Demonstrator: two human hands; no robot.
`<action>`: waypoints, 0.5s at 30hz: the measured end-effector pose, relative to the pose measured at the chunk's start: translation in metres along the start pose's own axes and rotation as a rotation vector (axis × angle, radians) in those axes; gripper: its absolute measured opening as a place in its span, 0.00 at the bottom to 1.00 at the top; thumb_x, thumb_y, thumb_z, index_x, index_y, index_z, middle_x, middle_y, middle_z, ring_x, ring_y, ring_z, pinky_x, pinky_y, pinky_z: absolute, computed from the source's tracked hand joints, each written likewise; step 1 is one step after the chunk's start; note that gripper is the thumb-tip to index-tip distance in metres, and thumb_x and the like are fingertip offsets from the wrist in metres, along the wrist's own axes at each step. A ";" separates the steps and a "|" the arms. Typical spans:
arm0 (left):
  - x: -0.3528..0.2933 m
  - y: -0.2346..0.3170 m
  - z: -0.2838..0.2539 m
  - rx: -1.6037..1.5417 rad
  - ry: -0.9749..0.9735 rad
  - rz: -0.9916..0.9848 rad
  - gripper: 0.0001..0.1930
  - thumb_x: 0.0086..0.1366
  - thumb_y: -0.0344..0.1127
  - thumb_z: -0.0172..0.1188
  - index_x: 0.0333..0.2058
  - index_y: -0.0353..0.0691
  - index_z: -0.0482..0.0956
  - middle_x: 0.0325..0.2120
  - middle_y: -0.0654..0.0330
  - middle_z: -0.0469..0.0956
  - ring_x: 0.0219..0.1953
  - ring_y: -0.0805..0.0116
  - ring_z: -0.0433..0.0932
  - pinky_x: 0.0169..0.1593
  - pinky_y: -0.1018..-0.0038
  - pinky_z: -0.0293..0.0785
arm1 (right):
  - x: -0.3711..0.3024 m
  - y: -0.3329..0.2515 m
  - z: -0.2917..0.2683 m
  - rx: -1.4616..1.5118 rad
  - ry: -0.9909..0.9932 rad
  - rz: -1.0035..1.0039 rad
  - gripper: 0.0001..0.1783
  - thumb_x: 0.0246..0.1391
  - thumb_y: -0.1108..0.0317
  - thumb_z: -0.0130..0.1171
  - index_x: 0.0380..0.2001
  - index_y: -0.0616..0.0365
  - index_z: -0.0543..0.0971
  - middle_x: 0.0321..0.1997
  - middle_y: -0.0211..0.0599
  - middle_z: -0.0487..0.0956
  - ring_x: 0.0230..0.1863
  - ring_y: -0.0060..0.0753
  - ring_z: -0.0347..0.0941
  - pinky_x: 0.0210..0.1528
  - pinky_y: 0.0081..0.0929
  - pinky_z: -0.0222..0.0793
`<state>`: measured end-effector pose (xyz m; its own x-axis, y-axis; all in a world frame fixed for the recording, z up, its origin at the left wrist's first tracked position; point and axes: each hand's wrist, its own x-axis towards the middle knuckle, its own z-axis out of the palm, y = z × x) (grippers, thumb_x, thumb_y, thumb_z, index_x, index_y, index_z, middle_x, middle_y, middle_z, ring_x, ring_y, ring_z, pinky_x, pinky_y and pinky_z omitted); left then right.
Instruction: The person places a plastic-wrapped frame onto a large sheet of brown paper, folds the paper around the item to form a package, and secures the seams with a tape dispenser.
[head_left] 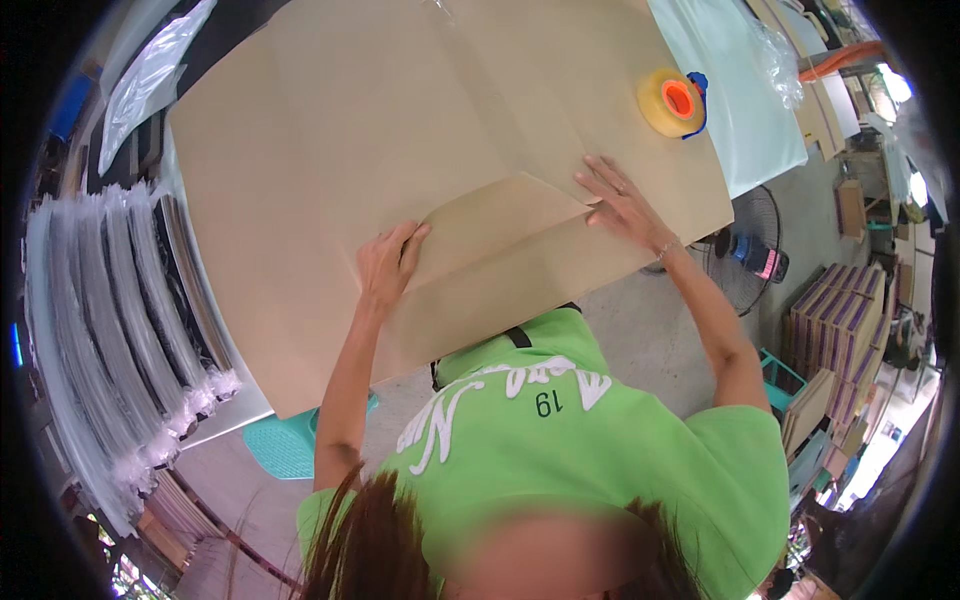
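Gray floor is partly hidden by table, covered w/ lg brown sheet; wrapped bundles are lined up L, fan is seen R. Sheet's near part is touched by L hand (fingers bent; pinch can't be told) & R hand (fingers slightly spread). Tape roll is set far R.

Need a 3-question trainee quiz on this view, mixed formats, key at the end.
1. True or false: the tape roll lies nearer the right hand than the left hand.
2. Multiple choice: which thing are both hands on? A) fan B) brown sheet C) tape roll
3. Fill in: the plastic-wrapped stack is on the person's ___ side.

Key: 1. True; 2. B; 3. left
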<state>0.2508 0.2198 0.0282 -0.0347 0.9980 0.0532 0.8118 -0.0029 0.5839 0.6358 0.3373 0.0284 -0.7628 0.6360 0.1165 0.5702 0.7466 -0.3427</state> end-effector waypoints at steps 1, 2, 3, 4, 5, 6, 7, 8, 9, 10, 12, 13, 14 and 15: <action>0.000 0.000 0.000 -0.007 0.012 0.007 0.13 0.64 0.44 0.55 0.27 0.42 0.75 0.18 0.56 0.73 0.19 0.57 0.71 0.24 0.67 0.64 | 0.004 0.008 0.002 -0.036 -0.047 -0.064 0.39 0.46 0.55 0.61 0.62 0.45 0.62 0.67 0.32 0.58 0.69 0.43 0.48 0.66 0.36 0.56; -0.001 0.001 0.000 -0.014 0.024 0.015 0.12 0.64 0.43 0.55 0.27 0.42 0.76 0.18 0.56 0.73 0.19 0.57 0.71 0.24 0.67 0.65 | 0.006 0.015 0.005 -0.072 -0.094 -0.127 0.39 0.46 0.54 0.60 0.62 0.45 0.62 0.68 0.31 0.58 0.70 0.42 0.46 0.66 0.36 0.56; -0.002 0.002 -0.001 -0.043 0.048 0.015 0.12 0.64 0.43 0.55 0.27 0.41 0.76 0.18 0.56 0.73 0.19 0.57 0.71 0.24 0.67 0.65 | 0.009 0.019 0.008 -0.110 -0.094 -0.174 0.39 0.46 0.54 0.60 0.63 0.45 0.62 0.68 0.31 0.57 0.70 0.43 0.47 0.67 0.36 0.55; -0.002 0.003 -0.001 -0.072 0.072 0.018 0.12 0.64 0.43 0.56 0.27 0.41 0.76 0.18 0.56 0.73 0.19 0.57 0.71 0.25 0.67 0.65 | 0.011 0.023 0.011 -0.149 -0.094 -0.219 0.38 0.47 0.55 0.59 0.63 0.46 0.61 0.68 0.30 0.57 0.70 0.43 0.47 0.67 0.36 0.54; -0.002 0.005 -0.001 -0.103 0.094 0.023 0.11 0.63 0.42 0.56 0.28 0.41 0.76 0.18 0.56 0.73 0.19 0.57 0.71 0.25 0.67 0.66 | 0.010 0.026 0.014 -0.188 -0.093 -0.261 0.38 0.48 0.55 0.58 0.63 0.46 0.61 0.68 0.30 0.57 0.69 0.43 0.48 0.68 0.36 0.54; -0.003 0.004 -0.001 -0.098 0.096 0.027 0.11 0.63 0.42 0.56 0.27 0.41 0.76 0.18 0.55 0.73 0.19 0.57 0.71 0.25 0.67 0.66 | 0.010 0.026 0.017 -0.169 -0.061 -0.268 0.37 0.48 0.57 0.59 0.63 0.47 0.61 0.68 0.30 0.57 0.69 0.43 0.48 0.67 0.36 0.55; -0.003 0.003 -0.001 -0.094 0.097 0.032 0.11 0.63 0.41 0.56 0.27 0.40 0.76 0.18 0.55 0.72 0.19 0.57 0.71 0.25 0.68 0.66 | 0.010 0.026 0.019 -0.149 -0.029 -0.272 0.37 0.48 0.60 0.59 0.63 0.47 0.62 0.68 0.30 0.58 0.69 0.44 0.49 0.67 0.36 0.55; -0.002 0.002 -0.001 -0.091 0.098 0.039 0.11 0.63 0.41 0.56 0.27 0.40 0.76 0.18 0.55 0.72 0.19 0.58 0.71 0.25 0.68 0.66 | 0.008 0.026 0.021 -0.131 0.003 -0.275 0.37 0.48 0.62 0.60 0.62 0.48 0.62 0.68 0.30 0.58 0.69 0.44 0.50 0.67 0.36 0.56; -0.003 0.001 0.000 -0.096 0.111 0.043 0.11 0.63 0.41 0.56 0.27 0.40 0.76 0.18 0.55 0.72 0.19 0.58 0.71 0.25 0.68 0.66 | 0.008 0.022 0.021 -0.058 0.027 -0.239 0.36 0.47 0.67 0.59 0.62 0.48 0.63 0.67 0.31 0.59 0.69 0.44 0.50 0.66 0.36 0.57; -0.004 0.000 0.001 -0.101 0.123 0.047 0.11 0.63 0.41 0.56 0.27 0.40 0.76 0.18 0.55 0.72 0.19 0.58 0.70 0.24 0.68 0.65 | 0.005 0.017 0.022 0.014 0.051 -0.202 0.35 0.46 0.72 0.59 0.61 0.48 0.65 0.66 0.32 0.61 0.68 0.45 0.51 0.65 0.36 0.59; -0.005 0.001 0.001 -0.094 0.117 0.042 0.11 0.63 0.41 0.56 0.27 0.40 0.76 0.18 0.56 0.72 0.19 0.59 0.70 0.24 0.68 0.65 | 0.000 0.010 0.023 0.118 0.100 -0.147 0.36 0.42 0.79 0.57 0.59 0.48 0.67 0.65 0.33 0.63 0.69 0.45 0.51 0.64 0.36 0.61; -0.005 0.003 -0.001 -0.082 0.098 0.032 0.11 0.63 0.41 0.56 0.27 0.40 0.76 0.18 0.56 0.72 0.19 0.60 0.70 0.24 0.68 0.65 | -0.002 0.007 0.023 0.151 0.126 -0.131 0.37 0.40 0.83 0.55 0.58 0.48 0.69 0.64 0.34 0.64 0.69 0.45 0.51 0.63 0.36 0.62; -0.004 0.004 -0.002 -0.069 0.079 0.022 0.11 0.63 0.41 0.57 0.27 0.40 0.76 0.17 0.56 0.71 0.19 0.60 0.69 0.24 0.69 0.65 | -0.004 0.005 0.024 0.183 0.152 -0.115 0.39 0.38 0.86 0.54 0.58 0.48 0.70 0.63 0.35 0.66 0.69 0.46 0.50 0.63 0.36 0.63; -0.004 0.004 -0.002 -0.059 0.080 0.020 0.11 0.63 0.41 0.56 0.27 0.40 0.76 0.17 0.56 0.71 0.19 0.60 0.70 0.24 0.68 0.65 | -0.006 0.006 0.026 0.226 0.168 -0.086 0.37 0.38 0.85 0.53 0.56 0.48 0.71 0.61 0.35 0.67 0.68 0.46 0.53 0.63 0.36 0.62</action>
<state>0.2530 0.2151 0.0320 -0.0674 0.9894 0.1286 0.7772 -0.0287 0.6285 0.6359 0.3324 0.0018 -0.7334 0.6097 0.3007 0.4089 0.7490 -0.5214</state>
